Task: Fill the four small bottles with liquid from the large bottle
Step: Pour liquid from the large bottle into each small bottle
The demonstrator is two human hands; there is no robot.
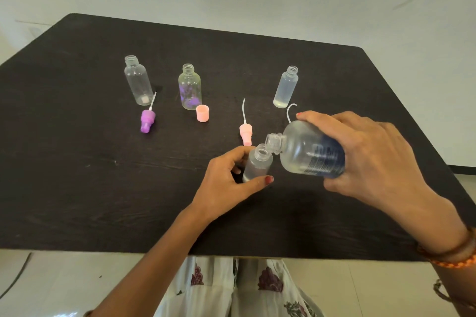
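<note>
My right hand (365,154) grips the large clear bottle (306,153) with a blue label, tilted so its open mouth sits over the neck of a small frosted bottle (257,163). My left hand (226,183) holds that small bottle upright on the dark table (77,162). Three more uncapped small bottles stand farther back: a clear empty one (137,82) at the left, one with purple marks (189,87) in the middle, and a frosted one (286,87) at the right that holds liquid.
Loose parts lie on the table: a purple spray pump (147,123), a pink cap (202,113), a pink spray pump (245,134), and a curved white dip tube (290,112) behind the large bottle. The table's near edge runs just above my lap.
</note>
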